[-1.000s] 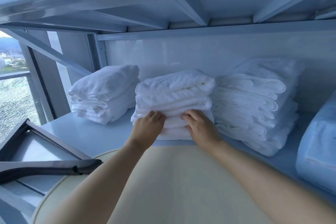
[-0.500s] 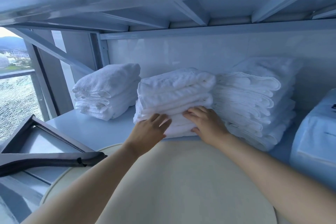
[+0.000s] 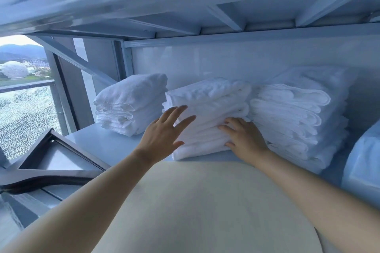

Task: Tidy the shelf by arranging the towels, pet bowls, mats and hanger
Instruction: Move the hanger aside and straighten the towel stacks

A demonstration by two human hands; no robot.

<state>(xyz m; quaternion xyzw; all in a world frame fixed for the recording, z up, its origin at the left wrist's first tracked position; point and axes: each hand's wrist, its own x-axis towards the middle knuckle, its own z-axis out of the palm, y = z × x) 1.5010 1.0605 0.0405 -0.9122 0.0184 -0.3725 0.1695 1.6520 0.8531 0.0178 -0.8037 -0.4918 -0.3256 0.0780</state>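
Nearest to us, directly in front of the middle towel stack point(image 3: 211, 98), a round cream mat point(image 3: 205, 211) lies flat, its far edge reaching almost to the foot of that stack. Both bare forearms cross over it. Well to the left of the stack and nearer to us, a dark hanger point(image 3: 41, 181) lies across a dark-framed panel point(image 3: 51, 146).

At the stack's front left corner we see the left hand point(image 3: 164, 131), palm toward the towels, its fingers point(image 3: 181, 110) straight and spread wide. Whether they touch the cloth or hover just off it we cannot tell from this angle. The right hand point(image 3: 244, 137) rests low against the front right of the stack, its fingers point(image 3: 226, 129) close together and laid flat on the lower folds, holding nothing.

The stack itself sits on the pale shelf point(image 3: 107, 146), white and folded. Just beside it on the left stands a shorter white stack point(image 3: 131, 104), apart by a narrow gap. On the right a taller white stack point(image 3: 294, 113) touches it. Farther right of that lies a pale blue wrapped bundle point(image 3: 364, 160). Behind the stack rises the white back wall point(image 3: 205, 61).
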